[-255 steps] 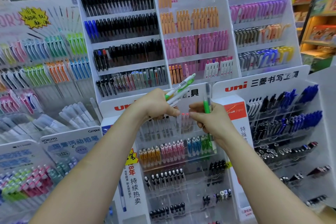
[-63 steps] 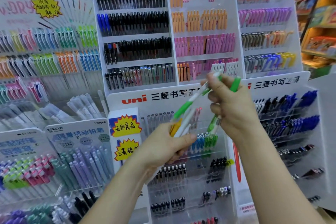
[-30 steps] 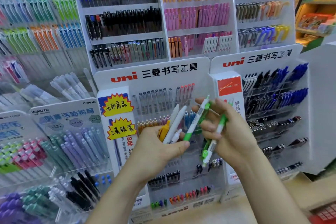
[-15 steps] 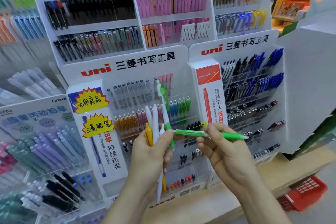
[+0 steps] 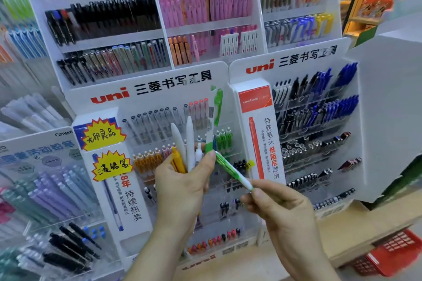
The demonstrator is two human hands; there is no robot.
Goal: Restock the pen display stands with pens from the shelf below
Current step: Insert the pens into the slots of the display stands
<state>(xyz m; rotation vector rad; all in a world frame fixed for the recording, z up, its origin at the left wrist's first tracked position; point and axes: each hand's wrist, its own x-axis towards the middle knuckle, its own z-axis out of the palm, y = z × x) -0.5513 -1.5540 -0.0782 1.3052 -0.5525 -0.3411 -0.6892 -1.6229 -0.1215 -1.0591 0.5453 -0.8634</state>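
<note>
The left hand point(image 5: 182, 182) has a tight grip on a bunch of pens that stand up like a fan. I can count five in the bunch: one yellow pen point(image 5: 178, 162), two long white pens point(image 5: 189, 141), one short white pen with a clear tip point(image 5: 199, 154), and one tall white pen with a green clip point(image 5: 215, 112) that sticks up the highest. The right hand point(image 5: 280, 210) pinches one more green and white pen point(image 5: 233, 172) at its lower end. This pen is tilted, and its top end touches the left thumb, right beside the bunch. Both hands are in front of a white plastic pen stand with red "uni" letters point(image 5: 109, 98). The stand has clear rows with small pens in them: grey ones and red ones on top, then orange, pink and green ones, then a few black ones lower down. Just to the right is a second white "uni" stand point(image 5: 260, 67) with black and blue pens. A pale wooden shelf point(image 5: 356, 235) carries the stands. A red plastic basket point(image 5: 395, 253) sits lower down at the right.
</note>
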